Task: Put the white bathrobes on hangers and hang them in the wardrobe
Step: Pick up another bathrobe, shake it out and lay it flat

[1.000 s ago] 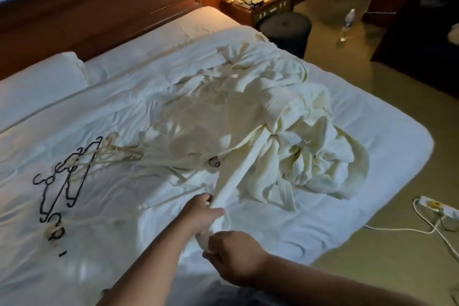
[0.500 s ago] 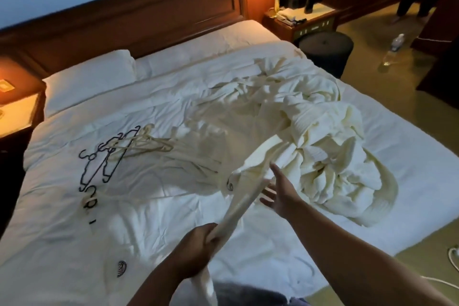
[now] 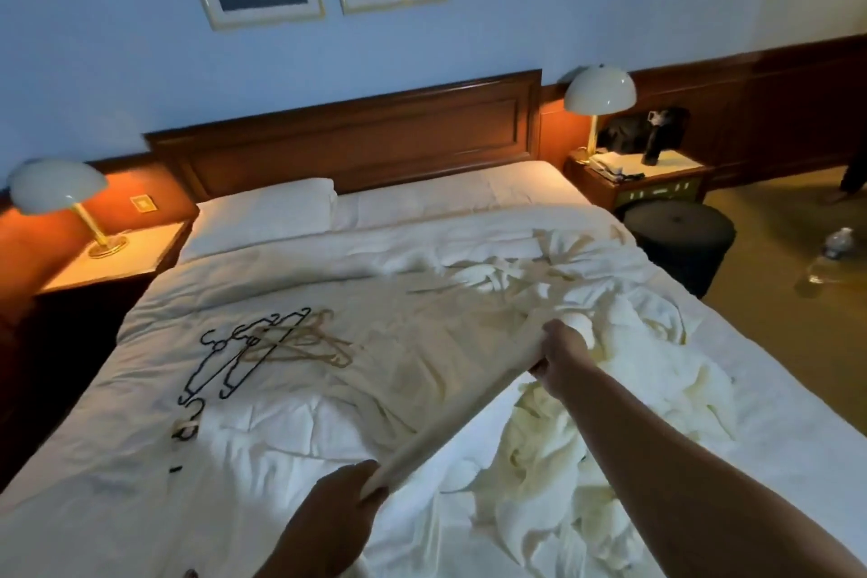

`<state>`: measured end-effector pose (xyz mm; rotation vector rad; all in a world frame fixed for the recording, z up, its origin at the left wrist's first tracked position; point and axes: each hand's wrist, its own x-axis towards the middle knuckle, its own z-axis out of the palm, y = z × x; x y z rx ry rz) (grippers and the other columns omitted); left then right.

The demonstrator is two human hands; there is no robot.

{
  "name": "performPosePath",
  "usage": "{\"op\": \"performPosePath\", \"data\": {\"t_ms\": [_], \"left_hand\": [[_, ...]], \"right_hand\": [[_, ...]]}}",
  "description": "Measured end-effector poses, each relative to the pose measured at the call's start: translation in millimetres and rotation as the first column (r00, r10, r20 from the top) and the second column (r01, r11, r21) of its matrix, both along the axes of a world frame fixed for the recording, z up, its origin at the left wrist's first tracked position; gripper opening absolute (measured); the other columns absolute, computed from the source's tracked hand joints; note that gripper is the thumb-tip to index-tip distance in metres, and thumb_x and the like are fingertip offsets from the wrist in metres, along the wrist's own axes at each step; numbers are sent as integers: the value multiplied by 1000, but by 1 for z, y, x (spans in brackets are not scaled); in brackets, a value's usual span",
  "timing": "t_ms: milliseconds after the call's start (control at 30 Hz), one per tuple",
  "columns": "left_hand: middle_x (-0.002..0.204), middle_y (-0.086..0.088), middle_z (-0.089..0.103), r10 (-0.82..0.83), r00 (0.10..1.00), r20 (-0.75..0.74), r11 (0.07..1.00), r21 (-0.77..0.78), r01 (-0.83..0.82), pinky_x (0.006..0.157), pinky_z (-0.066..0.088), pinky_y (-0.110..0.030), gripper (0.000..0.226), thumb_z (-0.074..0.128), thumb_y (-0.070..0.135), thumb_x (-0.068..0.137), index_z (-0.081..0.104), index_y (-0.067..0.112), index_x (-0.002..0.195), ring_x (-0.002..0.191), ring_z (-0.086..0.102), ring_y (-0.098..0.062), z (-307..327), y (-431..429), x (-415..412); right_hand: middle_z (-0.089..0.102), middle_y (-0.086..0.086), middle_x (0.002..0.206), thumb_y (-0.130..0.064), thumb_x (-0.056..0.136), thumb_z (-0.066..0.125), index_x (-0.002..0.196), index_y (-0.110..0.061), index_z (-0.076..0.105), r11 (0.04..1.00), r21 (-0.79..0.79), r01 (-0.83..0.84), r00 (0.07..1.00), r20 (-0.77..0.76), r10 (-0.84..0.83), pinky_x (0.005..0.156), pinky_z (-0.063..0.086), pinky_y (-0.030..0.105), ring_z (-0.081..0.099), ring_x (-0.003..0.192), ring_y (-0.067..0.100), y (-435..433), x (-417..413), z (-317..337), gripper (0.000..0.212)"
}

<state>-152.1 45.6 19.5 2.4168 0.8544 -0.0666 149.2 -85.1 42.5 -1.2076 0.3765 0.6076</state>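
A white bathrobe (image 3: 422,361) is stretched out over the bed (image 3: 140,507), lifted along one edge between both hands. My left hand (image 3: 342,516) grips the near end of that edge at the bottom of the view. My right hand (image 3: 560,354) grips the same edge farther out, over the middle of the bed. More crumpled white bathrobe fabric (image 3: 610,413) lies heaped on the bed's right side. A loose pile of black and beige hangers (image 3: 272,347) lies on the left part of the bed. No wardrobe is in view.
Two pillows (image 3: 262,216) lie against the wooden headboard (image 3: 356,141). Nightstands with lit lamps (image 3: 56,192) flank the bed. A dark round stool (image 3: 678,244) and a water bottle (image 3: 830,253) stand on the carpet at the right.
My right hand reached forward and took hold of the robe's edge farther out. The robe is now spread and lifted between both hands. The view has tilted up toward the wall.
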Motion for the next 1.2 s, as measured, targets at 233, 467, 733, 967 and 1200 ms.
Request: {"op": "performPosePath", "data": {"t_ms": [233, 467, 733, 967, 1200], "left_hand": [[85, 3, 62, 23, 937, 348, 976, 194, -96, 70, 44, -34, 5, 54, 26, 89, 54, 22, 92, 83, 60, -23, 91, -11, 82], [143, 18, 37, -17, 784, 620, 999, 44, -13, 106, 42, -31, 100, 72, 65, 75, 12, 39, 150, 128, 46, -12, 273, -56, 160], [89, -4, 63, 68, 527, 847, 926, 143, -350, 63, 44, -28, 14, 49, 15, 96, 62, 20, 99, 83, 62, -27, 466, -15, 180], [68, 1, 53, -223, 406, 886, 812, 400, -426, 52, 34, -28, 13, 51, 17, 92, 59, 10, 85, 64, 50, -24, 587, -35, 157], [88, -7, 69, -508, 537, 674, 802, 142, 580, 75, 51, -31, 41, 55, 51, 93, 75, 15, 87, 78, 62, -20, 616, -70, 116]], "right_hand": [[62, 12, 96, -15, 98, 51, 98, -6, 59, 973, -60, -221, 790, 575, 215, 77, 55, 40, 62, 81, 23, 5, 34, 211, 12], [66, 13, 74, -15, 94, 57, 84, -6, 59, 955, -86, -283, 345, 920, 185, 65, 57, 43, 66, 67, 28, 20, -11, 390, 14], [71, 19, 81, -33, 88, 60, 93, -4, 66, 975, 66, -210, 102, 994, -45, 67, 59, 52, 72, 73, 38, -11, -23, 515, 30], [67, 9, 80, -23, 84, 60, 82, -16, 64, 987, 162, 6, 208, 965, -159, 65, 55, 38, 64, 65, 23, -47, -2, 612, 9], [57, 14, 65, -3, 98, 36, 81, 1, 54, 980, -2, -198, 218, 975, 46, 41, 50, 24, 60, 43, 24, -68, -33, 681, 25]]}}
